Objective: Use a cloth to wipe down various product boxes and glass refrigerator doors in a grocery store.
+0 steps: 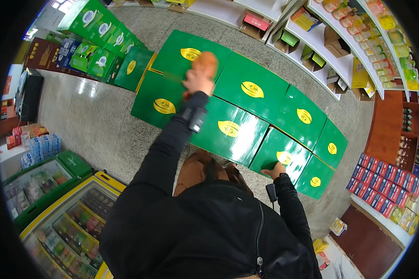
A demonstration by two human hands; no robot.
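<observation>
Stacked green cardboard cartons [244, 143] with yellow leaf-shaped emblems form a long flat surface in front of me. My left hand [198, 82] is over the far left cartons, shut on an orange object [206, 62] that is blurred, perhaps a cloth or sponge. Whether that object touches the carton top cannot be told. My right hand [275, 171] rests at the near edge of a carton toward the right, beside its yellow emblem [283, 157]; nothing shows in it, and its fingers are partly hidden.
White shelves [312, 66] with bottles and cartons stand at the far right. Green beverage boxes [101, 31] are piled at the far left. Glass-topped freezers [70, 223] stand at the near left. Red and blue boxes [384, 181] are stacked at right on a counter.
</observation>
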